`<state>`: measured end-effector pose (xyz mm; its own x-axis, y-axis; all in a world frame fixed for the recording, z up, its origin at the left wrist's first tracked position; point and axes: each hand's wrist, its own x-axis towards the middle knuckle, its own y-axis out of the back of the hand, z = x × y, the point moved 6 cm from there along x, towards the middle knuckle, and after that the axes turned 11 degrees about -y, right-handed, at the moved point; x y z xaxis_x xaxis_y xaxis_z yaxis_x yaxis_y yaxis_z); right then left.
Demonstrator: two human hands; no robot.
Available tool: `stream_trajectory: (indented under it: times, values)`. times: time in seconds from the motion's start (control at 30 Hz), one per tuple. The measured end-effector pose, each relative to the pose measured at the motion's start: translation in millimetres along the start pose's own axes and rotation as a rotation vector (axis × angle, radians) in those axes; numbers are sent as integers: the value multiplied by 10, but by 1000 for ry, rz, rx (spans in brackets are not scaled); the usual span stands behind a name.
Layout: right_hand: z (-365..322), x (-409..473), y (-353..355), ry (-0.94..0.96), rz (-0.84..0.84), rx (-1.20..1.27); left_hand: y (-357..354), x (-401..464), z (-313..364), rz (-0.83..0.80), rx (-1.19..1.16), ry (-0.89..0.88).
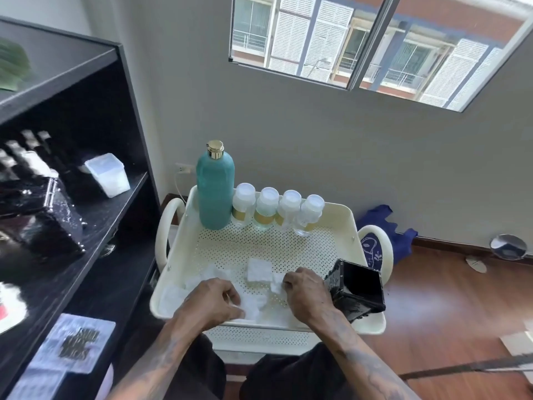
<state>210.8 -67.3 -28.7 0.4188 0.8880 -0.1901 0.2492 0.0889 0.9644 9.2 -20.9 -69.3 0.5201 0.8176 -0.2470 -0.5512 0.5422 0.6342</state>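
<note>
Over the near end of the cream perforated tray (pixel 353 223), the left hand (pixel 213 298) curls its fingers round one of the scattered white pads (pixel 259 269) while the right hand (pixel 305 290) pinches another, just beside a tipped black box (pixel 357 287).

Perforated matt plastic tray (pixel 343 223), glossy black box (pixel 357 290), soft white pads (pixel 259 269).

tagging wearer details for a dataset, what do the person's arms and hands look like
Both arms are bare, with no sleeves in view. The left forearm and right forearm carry dark tattoo markings, too blurred to read. The left hand and right hand wear no gloves, and no watch or bracelet shows. Below them, dark clothing covers the lap.
</note>
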Motion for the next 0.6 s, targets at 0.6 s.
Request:
stream_trajectory:
  times: [0.6]
  values:
    - [106,110,-202,85,-86,113,-5,2,-1,2,-6,9]
